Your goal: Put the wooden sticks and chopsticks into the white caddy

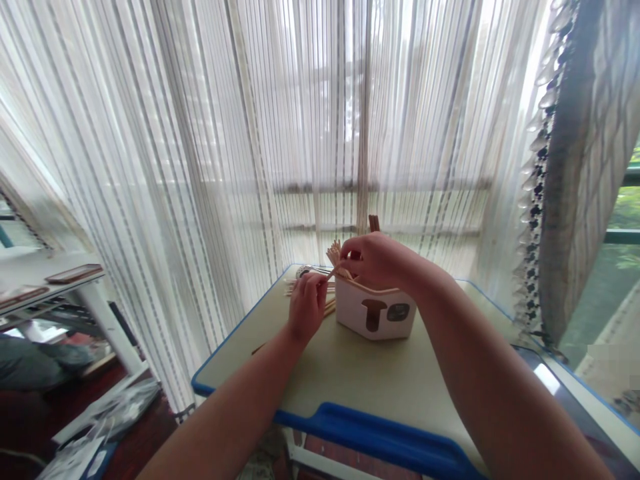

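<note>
A white utensil holder (373, 310) with a wooden rim and dark cut-out shapes on its front stands on the desk. A bundle of thin pale wooden sticks (335, 252) and dark brown chopsticks (374, 223) rise out of it. My right hand (377, 259) arches over the rim with its fingers closed on one end of a thin pale stick (334, 271). Left of the holder, my left hand (307, 301) pinches the stick's other end. Behind and beside that hand lie more pale sticks (290, 287) and shiny metal utensils (306, 270), partly hidden.
The desk (350, 380) is cream with a blue edge and a blue front tray (385, 440). A dark flat screen-like device (560, 393) lies at its right. Sheer curtains (240, 147) hang behind. A white shelf (75, 287) and plastic bags (117, 413) are at left.
</note>
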`<state>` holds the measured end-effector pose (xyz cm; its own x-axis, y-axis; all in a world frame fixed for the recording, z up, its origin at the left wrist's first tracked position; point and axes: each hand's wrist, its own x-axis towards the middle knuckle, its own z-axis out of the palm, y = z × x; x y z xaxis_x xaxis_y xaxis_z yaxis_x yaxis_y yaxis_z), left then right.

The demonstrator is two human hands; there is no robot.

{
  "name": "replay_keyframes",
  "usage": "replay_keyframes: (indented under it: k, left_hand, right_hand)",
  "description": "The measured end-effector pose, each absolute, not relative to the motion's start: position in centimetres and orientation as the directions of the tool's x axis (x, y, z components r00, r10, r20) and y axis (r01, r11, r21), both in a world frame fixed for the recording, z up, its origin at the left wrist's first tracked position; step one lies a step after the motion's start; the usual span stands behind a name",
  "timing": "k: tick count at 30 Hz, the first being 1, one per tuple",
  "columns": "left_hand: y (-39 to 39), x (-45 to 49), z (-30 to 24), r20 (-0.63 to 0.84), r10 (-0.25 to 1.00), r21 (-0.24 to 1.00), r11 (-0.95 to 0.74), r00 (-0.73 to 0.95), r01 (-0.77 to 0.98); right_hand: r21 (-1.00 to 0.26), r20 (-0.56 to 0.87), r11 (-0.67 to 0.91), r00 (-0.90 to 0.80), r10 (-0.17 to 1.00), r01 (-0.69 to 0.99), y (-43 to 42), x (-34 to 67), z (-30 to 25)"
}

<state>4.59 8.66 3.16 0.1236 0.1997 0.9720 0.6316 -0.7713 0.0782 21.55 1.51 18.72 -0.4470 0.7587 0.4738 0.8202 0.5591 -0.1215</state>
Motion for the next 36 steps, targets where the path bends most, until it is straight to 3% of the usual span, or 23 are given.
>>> replay_keyframes:
  k: [5, 11, 15, 19, 24, 28, 31, 33, 36]
  left_hand:
    - [9.2, 4.6, 2.9, 0.954, 0.263, 0.093, -0.718, 0.144, 0.69]
    - [9.4, 4.5, 2.8, 0.94, 0.307, 0.113, -0.691, 0.149, 0.714]
    - [9.4, 4.6, 2.8, 0.939, 0.304, 0.105, -0.703, 0.163, 0.703]
    - [9.2, 4.6, 2.7, 0.948, 0.274, 0.086, -0.711, 0.162, 0.698]
    - [9.0, 4.6, 2.7, 0.942, 0.286, 0.087, -0.708, 0.173, 0.7]
    - [9.1, 4.7, 2.7, 0.931, 0.311, 0.096, -0.709, 0.188, 0.699]
    - [9.0, 4.7, 2.7, 0.917, 0.356, 0.142, -0.714, 0.181, 0.686]
    - [9.0, 4.6, 2.6, 0.908, 0.381, 0.171, -0.718, 0.176, 0.675]
    - [9.2, 4.6, 2.5, 0.9, 0.391, 0.178, -0.731, 0.192, 0.658]
  right_hand:
    - [-0.192, 0.603, 0.517, -0.316, 0.733, 0.834, 0.6, 22.5, 20.2]
    - [-0.578, 0.696, 0.536, 0.03, 0.717, 0.615, 0.0, 23.2, 21.3]
    - [-0.663, 0.67, 0.534, 0.098, 0.736, 0.525, 0.4, 23.6, 21.3]
    - [-0.636, 0.485, 0.439, -0.114, 0.867, 0.635, 1.4, 23.7, 20.5]
    - [-0.554, 0.431, 0.486, -0.267, 0.862, 0.676, 2.2, 23.1, 19.7]
    - [-0.563, 0.537, 0.469, -0.13, 0.833, 0.68, 1.1, 23.7, 20.8]
    - [-0.534, 0.686, 0.432, 0.074, 0.724, 0.727, -0.6, 25.1, 22.2]
    - [-0.467, 0.76, 0.359, 0.159, 0.63, 0.808, -1.6, 26.3, 22.8]
    - [-0.387, 0.782, 0.184, 0.216, 0.585, 0.904, -2.2, 27.8, 23.3]
